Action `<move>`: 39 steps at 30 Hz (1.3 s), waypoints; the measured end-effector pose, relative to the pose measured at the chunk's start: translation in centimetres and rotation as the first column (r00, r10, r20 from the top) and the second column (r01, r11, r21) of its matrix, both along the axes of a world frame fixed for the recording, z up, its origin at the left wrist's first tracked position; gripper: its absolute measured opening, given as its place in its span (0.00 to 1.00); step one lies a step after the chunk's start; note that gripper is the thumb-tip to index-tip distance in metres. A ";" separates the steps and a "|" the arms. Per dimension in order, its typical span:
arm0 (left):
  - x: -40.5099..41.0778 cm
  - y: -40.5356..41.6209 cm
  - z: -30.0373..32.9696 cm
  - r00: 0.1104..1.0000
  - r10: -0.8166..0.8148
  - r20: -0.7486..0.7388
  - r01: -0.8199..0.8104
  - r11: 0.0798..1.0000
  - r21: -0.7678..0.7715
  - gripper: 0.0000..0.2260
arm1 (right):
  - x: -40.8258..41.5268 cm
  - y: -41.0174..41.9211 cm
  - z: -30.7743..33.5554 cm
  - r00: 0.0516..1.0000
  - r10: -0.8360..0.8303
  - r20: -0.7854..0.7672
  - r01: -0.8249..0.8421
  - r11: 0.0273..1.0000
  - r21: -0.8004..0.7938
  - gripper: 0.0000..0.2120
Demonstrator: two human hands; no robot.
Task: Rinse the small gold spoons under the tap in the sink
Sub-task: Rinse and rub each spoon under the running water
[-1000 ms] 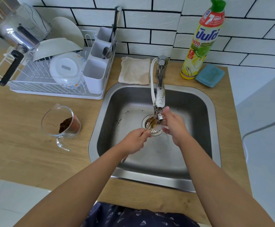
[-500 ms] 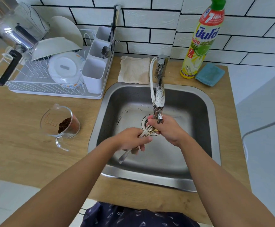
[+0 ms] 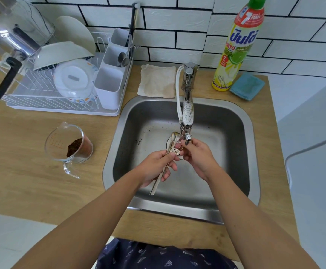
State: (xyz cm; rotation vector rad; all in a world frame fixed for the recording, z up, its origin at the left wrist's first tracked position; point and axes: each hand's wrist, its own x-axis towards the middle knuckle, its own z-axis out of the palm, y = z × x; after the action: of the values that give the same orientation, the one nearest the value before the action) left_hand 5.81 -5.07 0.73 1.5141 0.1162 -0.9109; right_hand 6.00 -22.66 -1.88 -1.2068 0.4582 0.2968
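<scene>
The left hand [image 3: 156, 167] is closed round a small bundle of gold spoons [image 3: 169, 150], thumb and fingers pinching the thin handles about midway, so the bowls stand up toward twelve o'clock just under the tap [image 3: 186, 121] and the handle ends trail down toward six o'clock over the sink [image 3: 251, 152]. The right hand [image 3: 197, 158] sits just beside the bowls at about three o'clock from them, its fingers curled and its fingertips up at the tap's small nozzle lever; whether they press it or only touch it cannot be told, and no stream of water is clearly visible. To do this step well, it seems wise to fan the spoons slightly so water reaches each bowl, hold them directly above the drain [image 3: 175, 151], and rub the bowls with the free fingers, since dark specks lie on the basin floor at ten o'clock of the drain. The spoons look slender, smooth and shiny, likely slippery when wet, so a firm pinch matters. The sink is brushed steel with rounded corners, set in a matt wood-grain counter [image 3: 32, 181]; the tap is polished chrome with a white hose beside it.
</scene>
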 end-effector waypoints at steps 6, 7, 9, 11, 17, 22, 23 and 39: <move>0.2 0.8 0.2 1.000 0.028 -0.015 -0.028 1.000 -0.014 0.13 | 0.2 0.2 0.4 0.999 -0.030 -0.032 0.034 0.990 0.136 0.14; 0.2 0.9 0.3 1.000 0.010 -0.007 -0.010 1.000 0.000 0.13 | 0.1 0.2 0.3 1.000 -0.020 -0.022 0.023 0.992 0.125 0.14; 0.2 1.2 0.4 1.000 -0.010 -0.004 0.010 1.000 0.016 0.13 | 0.0 0.2 0.2 1.000 -0.008 -0.014 0.010 0.996 0.088 0.13; 0.0 1.4 0.3 1.000 -0.017 -0.009 0.017 1.000 0.018 0.13 | 0.0 0.3 0.3 1.000 -0.006 -0.029 0.007 0.999 0.049 0.11; -0.3 1.1 -0.2 0.999 -0.017 -0.040 0.017 1.000 0.005 0.13 | 0.1 0.8 0.7 0.995 -0.017 -0.097 0.010 0.997 -0.070 0.07; 0.3 1.0 0.0 0.999 -0.024 -0.044 0.026 0.999 0.044 0.14 | -0.2 1.0 1.0 0.997 -0.010 -0.078 0.011 1.000 0.005 0.05; 0.4 1.0 0.0 0.999 -0.025 -0.040 0.026 0.999 0.046 0.14 | -0.2 1.0 1.2 0.998 -0.010 -0.068 0.012 0.999 0.031 0.04; -0.3 1.0 -0.8 0.996 0.017 -0.083 -0.024 0.996 -0.085 0.12 | 0.3 0.1 0.7 0.996 0.016 -0.093 -0.016 1.000 -0.005 0.04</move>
State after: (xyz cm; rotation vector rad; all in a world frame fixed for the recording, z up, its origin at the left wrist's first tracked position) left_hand 5.51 -4.02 -0.10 1.3944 0.1504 -0.9501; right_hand 6.29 -22.57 -1.18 -1.2060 0.5305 0.3666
